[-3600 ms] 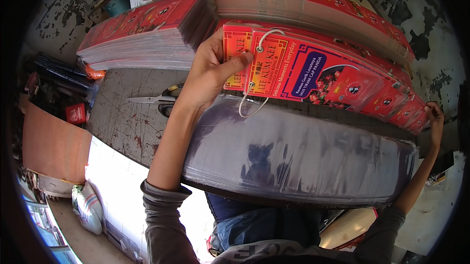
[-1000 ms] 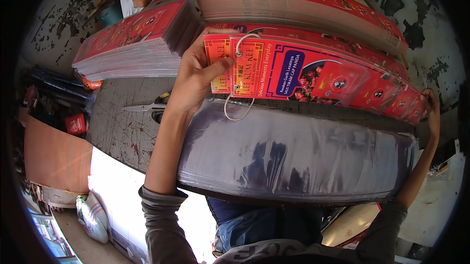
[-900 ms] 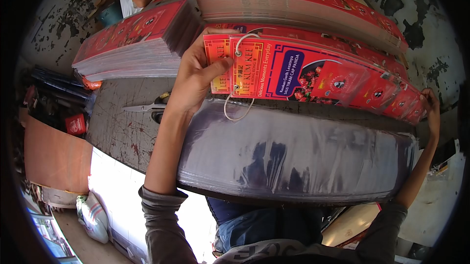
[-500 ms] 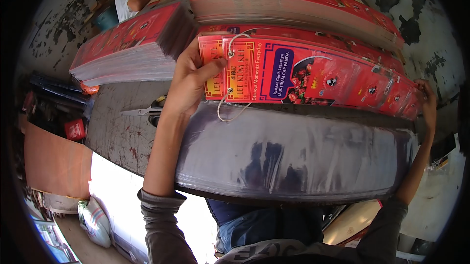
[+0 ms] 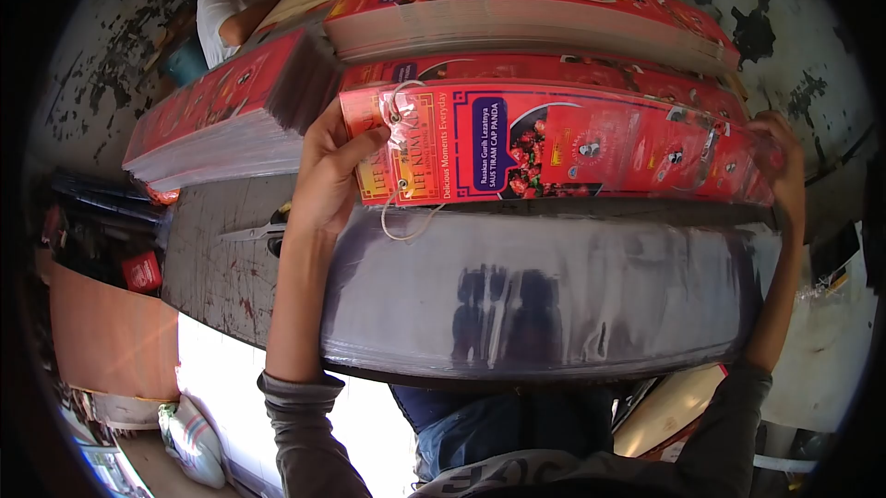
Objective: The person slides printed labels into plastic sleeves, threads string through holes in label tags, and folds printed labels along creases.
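A long red printed hanging strip (image 5: 471,184) with an orange-yellow header is stretched between my hands. My left hand (image 5: 328,170) pinches its header end, thumb on the front. At the other end, my right hand (image 5: 784,156) has its fingers closed around the strip's edge. A thin white string (image 5: 406,236) loops through two eyelets in the header. Just below the strip, a thick stack of clear plastic sleeves (image 5: 397,295) lies across the table, nearest my body. Behind the strip is a stack of similar red strips (image 5: 535,67), partly hidden.
More red strips are piled at the back (image 5: 526,32) and at the left (image 5: 203,143). Scissors (image 5: 247,234) lie on the worn grey table (image 5: 212,281), left of my left forearm. A person in a white shirt (image 5: 214,23) is at the far left.
The view has shifted, so the strip and both hands appear a little further left. The strip's right end looks slightly higher. Both hands keep their hold.
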A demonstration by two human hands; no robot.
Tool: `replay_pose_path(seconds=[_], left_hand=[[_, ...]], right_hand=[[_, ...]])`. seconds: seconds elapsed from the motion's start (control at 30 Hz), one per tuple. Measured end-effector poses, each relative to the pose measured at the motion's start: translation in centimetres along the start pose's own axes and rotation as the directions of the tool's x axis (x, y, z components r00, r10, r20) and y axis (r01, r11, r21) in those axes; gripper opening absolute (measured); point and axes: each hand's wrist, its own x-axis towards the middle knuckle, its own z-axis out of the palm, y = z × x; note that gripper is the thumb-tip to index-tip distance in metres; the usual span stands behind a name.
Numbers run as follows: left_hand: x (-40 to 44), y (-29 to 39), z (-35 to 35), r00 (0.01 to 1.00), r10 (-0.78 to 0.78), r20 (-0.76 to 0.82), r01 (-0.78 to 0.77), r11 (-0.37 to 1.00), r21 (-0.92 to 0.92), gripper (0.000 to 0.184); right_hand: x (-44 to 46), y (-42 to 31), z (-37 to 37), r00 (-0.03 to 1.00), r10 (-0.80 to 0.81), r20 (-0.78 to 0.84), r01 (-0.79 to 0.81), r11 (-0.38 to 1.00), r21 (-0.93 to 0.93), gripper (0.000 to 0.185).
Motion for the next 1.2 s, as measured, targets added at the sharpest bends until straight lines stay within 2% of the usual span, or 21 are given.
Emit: replay_pose_path(seconds=[0.03,0.1,0.23,0.3,0.33,0.4,0.53,0.6,0.63,0.7,0.93,1.0,1.03,1.1,1.2], left_hand=[[0.0,0.0,0.0,1.000,-0.007,0.002,0.007,1.000,-0.001,0.029],[0.2,0.2,0.2,0.999,-0.033,0.003,0.033,0.999,0.002,0.027],[0.2,0.3,0.7,0.992,-0.118,-0.037,0.118,0.993,0.014,0.026],[0.2,-0.1,0.7,0.991,-0.117,-0.058,0.118,0.993,0.018,0.027],[0.2,-0.2,0.6,0.990,-0.113,-0.083,0.116,0.993,0.022,0.028],[0.2,-0.2,0.4,0.986,-0.134,-0.094,0.136,0.991,0.011,0.028],[0.1,-0.1,0.6,0.982,-0.153,-0.111,0.152,0.988,-0.016,0.030],[0.1,-0.2,0.6,0.982,-0.149,-0.113,0.146,0.989,-0.034,0.030],[0.1,-0.2,0.5,0.982,-0.145,-0.119,0.140,0.989,-0.051,0.030],[0.1,-0.3,0.4,0.984,-0.141,-0.113,0.136,0.990,-0.047,0.030],[0.3,-0.7,-0.1,0.988,-0.130,-0.080,0.127,0.991,-0.051,0.028],[0.3,-0.9,-0.5,0.987,-0.138,-0.077,0.137,0.990,-0.023,0.031],[0.4,-0.9,-0.6,0.986,-0.147,-0.073,0.147,0.989,0.005,0.033],[0.4,-1.0,-0.7,0.987,-0.144,-0.076,0.145,0.989,0.008,0.033],[0.4,-1.1,-0.7,0.987,-0.145,-0.070,0.147,0.989,0.014,0.034]], right_hand=[[0.2,-0.6,0.4,1.000,0.002,-0.001,-0.002,1.000,-0.001,0.035],[0.6,-1.8,1.4,0.999,-0.022,-0.025,0.027,0.974,0.225,0.035],[0.9,-1.4,3.2,0.998,-0.058,0.009,0.056,0.990,0.129,0.037],[0.9,-0.1,3.5,0.996,0.029,0.079,-0.030,1.000,0.008,0.044],[0.9,0.1,4.0,0.996,0.033,0.078,-0.034,0.999,0.007,0.044],[0.9,0.2,4.5,0.983,0.182,-0.014,-0.178,0.974,0.139,0.042],[1.4,-1.0,4.2,0.975,0.182,-0.124,-0.175,0.982,0.067,0.040],[1.5,-0.4,4.5,0.977,0.016,-0.213,-0.030,0.997,-0.066,0.037],[1.4,-0.2,4.5,0.977,0.015,-0.214,-0.029,0.997,-0.066,0.037],[1.3,-0.1,4.6,0.958,0.134,-0.252,-0.116,0.990,0.086,0.034],[1.5,0.0,4.4,0.953,0.128,-0.275,-0.113,0.991,0.071,0.032],[1.5,0.5,4.4,0.951,-0.035,-0.306,0.004,0.995,-0.101,0.032],[1.5,0.3,4.4,0.951,-0.036,-0.306,0.005,0.995,-0.101,0.032],[1.4,-0.4,4.3,0.956,0.078,-0.283,-0.077,0.997,0.014,0.032],[1.3,-0.2,4.4,0.958,0.138,-0.251,-0.111,0.986,0.121,0.033]])
